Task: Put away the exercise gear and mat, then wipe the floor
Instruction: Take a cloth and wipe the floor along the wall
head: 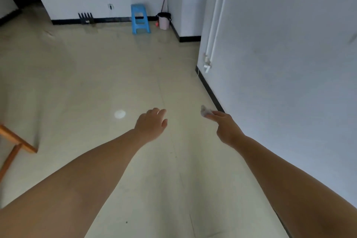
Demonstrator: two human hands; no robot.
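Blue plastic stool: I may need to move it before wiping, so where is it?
The blue plastic stool stands at the far wall, top centre of the head view, left of the pink bin in the corner.

Single head-worn wide view, facing forward and down, floor [108,83] near below

Two bare forearms reach in from the bottom edge, with no sleeves, watch or rings visible. The left hand [151,124] and right hand [226,128] wear no gloves.
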